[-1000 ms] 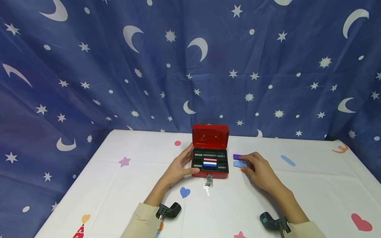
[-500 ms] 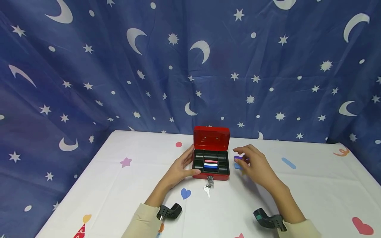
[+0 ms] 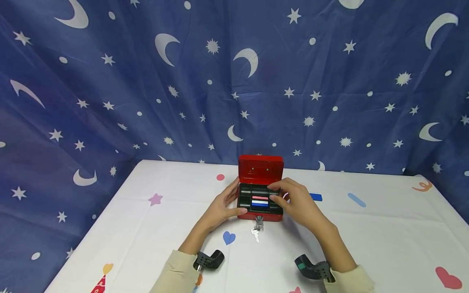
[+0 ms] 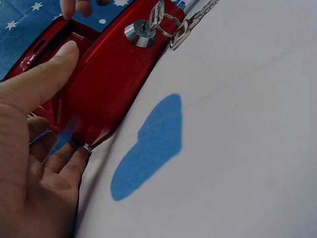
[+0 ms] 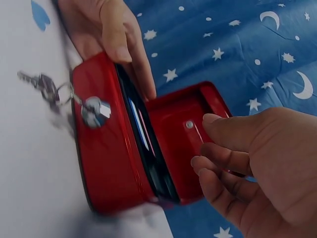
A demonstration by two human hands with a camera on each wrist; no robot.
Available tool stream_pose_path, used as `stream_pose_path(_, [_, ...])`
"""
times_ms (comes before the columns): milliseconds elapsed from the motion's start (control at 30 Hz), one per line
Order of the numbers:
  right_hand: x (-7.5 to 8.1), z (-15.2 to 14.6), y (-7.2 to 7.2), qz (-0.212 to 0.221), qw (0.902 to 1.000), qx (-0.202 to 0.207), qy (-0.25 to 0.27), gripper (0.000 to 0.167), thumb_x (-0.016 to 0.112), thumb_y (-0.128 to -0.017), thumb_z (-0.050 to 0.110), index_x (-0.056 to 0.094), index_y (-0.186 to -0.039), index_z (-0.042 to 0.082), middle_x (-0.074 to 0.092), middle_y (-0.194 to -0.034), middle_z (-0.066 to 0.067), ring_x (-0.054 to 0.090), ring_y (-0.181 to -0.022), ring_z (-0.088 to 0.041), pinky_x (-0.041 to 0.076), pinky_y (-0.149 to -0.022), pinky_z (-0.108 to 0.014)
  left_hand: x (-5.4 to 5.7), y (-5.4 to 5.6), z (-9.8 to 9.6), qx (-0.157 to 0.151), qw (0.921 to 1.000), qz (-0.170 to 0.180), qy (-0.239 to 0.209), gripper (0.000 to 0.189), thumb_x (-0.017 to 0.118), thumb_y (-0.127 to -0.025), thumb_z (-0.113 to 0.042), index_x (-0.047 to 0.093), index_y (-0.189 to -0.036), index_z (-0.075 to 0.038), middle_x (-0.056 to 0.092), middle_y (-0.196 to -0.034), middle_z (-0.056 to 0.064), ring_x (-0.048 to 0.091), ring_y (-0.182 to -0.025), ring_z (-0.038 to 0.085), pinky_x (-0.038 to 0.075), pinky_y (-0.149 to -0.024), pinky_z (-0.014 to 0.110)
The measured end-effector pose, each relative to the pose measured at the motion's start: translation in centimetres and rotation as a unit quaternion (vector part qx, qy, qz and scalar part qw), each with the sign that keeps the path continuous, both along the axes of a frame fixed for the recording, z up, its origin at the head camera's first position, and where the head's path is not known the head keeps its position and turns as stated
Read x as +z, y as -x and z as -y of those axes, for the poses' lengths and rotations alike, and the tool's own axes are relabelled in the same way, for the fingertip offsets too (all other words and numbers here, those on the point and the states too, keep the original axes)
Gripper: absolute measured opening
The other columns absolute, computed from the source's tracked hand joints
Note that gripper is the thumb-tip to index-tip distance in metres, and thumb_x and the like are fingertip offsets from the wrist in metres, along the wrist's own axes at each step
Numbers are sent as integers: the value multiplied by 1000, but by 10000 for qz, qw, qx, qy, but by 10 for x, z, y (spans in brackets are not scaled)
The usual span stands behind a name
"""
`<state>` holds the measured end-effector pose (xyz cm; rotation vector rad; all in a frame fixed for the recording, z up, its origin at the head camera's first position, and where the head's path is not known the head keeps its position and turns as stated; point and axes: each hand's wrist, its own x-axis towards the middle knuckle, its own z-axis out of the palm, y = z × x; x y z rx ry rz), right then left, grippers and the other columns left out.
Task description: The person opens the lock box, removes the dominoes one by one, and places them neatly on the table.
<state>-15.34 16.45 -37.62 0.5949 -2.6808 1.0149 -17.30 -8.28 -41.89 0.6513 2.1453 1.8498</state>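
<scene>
A red cash box (image 3: 272, 217) stands on the table with its lid (image 3: 261, 175) raised. Keys (image 3: 255, 232) hang from its front lock. My left hand (image 3: 216, 211) holds the box's left side, thumb over the front rim and fingers along the side, also seen in the left wrist view. Pink, white and blue strips (image 3: 259, 202) lie in the middle of the black tray (image 3: 246, 189). Above the tray's right part, my right hand (image 3: 301, 206) has thumb and fingertips apart; I see nothing between them in the right wrist view (image 5: 277, 163).
Just beyond my right hand lies a flat blue piece (image 3: 316, 197) on the table; the pieces beside it are mostly hidden by the hand. A printed white cloth (image 3: 176, 232) covers the table. The starry blue curtain (image 3: 198, 93) hangs behind the box.
My right hand has left the purple and light blue pieces at the box's right, lifted, and moved left over the tray. The left hand has stayed at the box.
</scene>
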Motion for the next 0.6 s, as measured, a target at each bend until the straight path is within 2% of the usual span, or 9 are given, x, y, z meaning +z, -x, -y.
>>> stream_pose_path(367, [1, 23, 2, 272, 9993, 146, 206, 28, 75, -82, 9, 70, -110, 10, 62, -98, -4, 54, -80, -16, 55, -73, -28, 1, -1, 0, -22, 10000, -27, 34, 88, 73, -83, -7, 19, -152, -6, 22, -156, 12, 28, -139, 31, 25, -112, 41])
stream_pose_path(600, [-8, 30, 4, 121, 9994, 253, 182, 27, 76, -83, 11, 70, -109, 10, 60, -105, -2, 53, -78, -13, 54, -70, -24, -1, 1, 0, -60, 10000, -60, -46, 89, 73, -83, -5, 18, -152, -4, 23, -155, 13, 27, -139, 32, 24, -112, 42])
